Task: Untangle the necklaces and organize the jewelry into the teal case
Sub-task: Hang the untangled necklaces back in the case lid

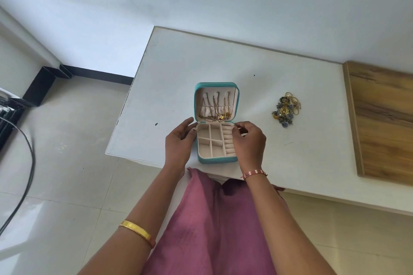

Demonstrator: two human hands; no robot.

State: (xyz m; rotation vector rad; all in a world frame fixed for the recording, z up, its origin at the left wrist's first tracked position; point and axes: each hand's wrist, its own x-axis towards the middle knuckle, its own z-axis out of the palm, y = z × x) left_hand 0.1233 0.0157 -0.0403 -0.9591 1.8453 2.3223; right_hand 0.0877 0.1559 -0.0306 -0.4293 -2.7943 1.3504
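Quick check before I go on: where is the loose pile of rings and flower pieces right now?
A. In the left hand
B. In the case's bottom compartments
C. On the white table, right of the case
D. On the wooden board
C: the loose pile lies on the bare white table, apart from the open teal case, whose bottom compartments hold nothing.
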